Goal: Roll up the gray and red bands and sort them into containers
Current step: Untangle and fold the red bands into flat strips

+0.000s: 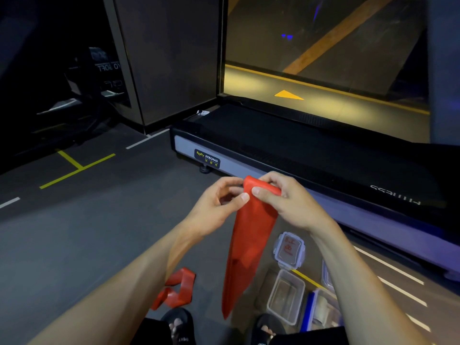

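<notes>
1. A long, flat red elastic band (pixel 251 245) is being held up in front of the body, its top end rolled or folded over and the rest hanging down to a point above the dark floor (pixel 74 232).
2. The top of the band is being pinched by the right hand (pixel 286 197), with the thumb pressed on the near face and the curled fingers wrapped over the folded edge.
3. The band's left edge is being pinched by the left hand (pixel 219 205) between thumb tip and bent fingers, palm turned inward.
4. Both forearms are being stretched forward, wrists raised.
5. A second red band (pixel 178 290) is lying crumpled on the floor, lower left.
6. A clear, open plastic container (pixel 286 297) and a clear clip lid (pixel 290 250) are sitting on the floor beside a black treadmill (pixel 298 150).
</notes>
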Demonstrator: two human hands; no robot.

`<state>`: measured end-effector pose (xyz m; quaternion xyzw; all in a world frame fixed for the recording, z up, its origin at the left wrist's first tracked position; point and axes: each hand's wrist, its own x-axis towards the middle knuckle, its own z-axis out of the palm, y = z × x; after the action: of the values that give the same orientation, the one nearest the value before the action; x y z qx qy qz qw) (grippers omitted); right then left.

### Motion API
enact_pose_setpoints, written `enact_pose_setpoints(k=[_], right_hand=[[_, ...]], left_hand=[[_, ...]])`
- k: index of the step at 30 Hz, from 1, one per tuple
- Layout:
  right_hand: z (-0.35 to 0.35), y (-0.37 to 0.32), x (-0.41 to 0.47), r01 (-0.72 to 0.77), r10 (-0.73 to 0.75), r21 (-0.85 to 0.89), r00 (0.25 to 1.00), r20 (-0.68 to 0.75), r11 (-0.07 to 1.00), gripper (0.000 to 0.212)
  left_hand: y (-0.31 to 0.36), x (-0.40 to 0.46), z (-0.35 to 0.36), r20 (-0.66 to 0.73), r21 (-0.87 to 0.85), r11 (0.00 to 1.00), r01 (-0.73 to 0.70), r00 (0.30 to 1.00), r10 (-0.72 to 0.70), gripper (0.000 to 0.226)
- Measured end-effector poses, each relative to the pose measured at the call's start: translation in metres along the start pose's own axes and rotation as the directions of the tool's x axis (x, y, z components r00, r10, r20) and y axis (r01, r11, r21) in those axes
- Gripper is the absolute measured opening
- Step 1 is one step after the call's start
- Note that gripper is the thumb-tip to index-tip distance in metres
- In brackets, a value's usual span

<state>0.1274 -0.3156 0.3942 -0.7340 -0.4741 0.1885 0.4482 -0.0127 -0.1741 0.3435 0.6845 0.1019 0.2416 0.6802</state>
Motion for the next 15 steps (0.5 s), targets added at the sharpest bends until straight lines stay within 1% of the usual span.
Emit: enact_pose_setpoints(k=[3, 5, 7, 11, 13, 15], right_hand=[[-0.001, -0.0016, 0.0006, 0.008, -0.008, 0.01, 1.0, -0.011, 1.0, 0.032], [-0.0022, -0.002, 0.0008, 0.016, -0.016, 0.001, 1.0, -0.009, 1.0, 0.028], [-0.0032, -0.001, 0.0008, 0.015, -0.015, -0.005, 1.0, -0.012, 1.0, 0.026], [-0.005, 0.0019, 0.0003, 0.002, -0.001, 0.039, 1.0, -0.019, 0.999, 0.033], [-0.0063, 0.0028, 0.0005, 0.004, -0.003, 0.05, 1.0, -0.023, 0.999, 0.028], [-0.0069, 0.0035, 0.0014, 0.0, 0.003, 0.07, 0.999, -0.042, 0.998, 0.021]], left_hand=[[-0.0002, -0.0021, -0.0059, 0.017, 0.136, 0.988, -0.077, 0.997, 0.075, 0.022], [-0.0018, -0.0021, -0.0067, 0.034, 0.189, 0.978, -0.087, 0.996, 0.082, 0.016], [-0.0024, -0.0019, -0.0056, 0.021, 0.187, 0.98, -0.072, 0.997, 0.069, 0.016], [-0.0021, -0.0009, -0.0036, 0.016, 0.179, 0.982, -0.051, 0.999, 0.049, 0.011], [-0.0036, 0.0007, -0.0043, 0.005, 0.157, 0.987, -0.027, 1.0, 0.027, 0.01], [-0.0043, 0.0013, -0.0068, -0.021, 0.101, 0.994, 0.03, 0.999, -0.028, 0.009]])
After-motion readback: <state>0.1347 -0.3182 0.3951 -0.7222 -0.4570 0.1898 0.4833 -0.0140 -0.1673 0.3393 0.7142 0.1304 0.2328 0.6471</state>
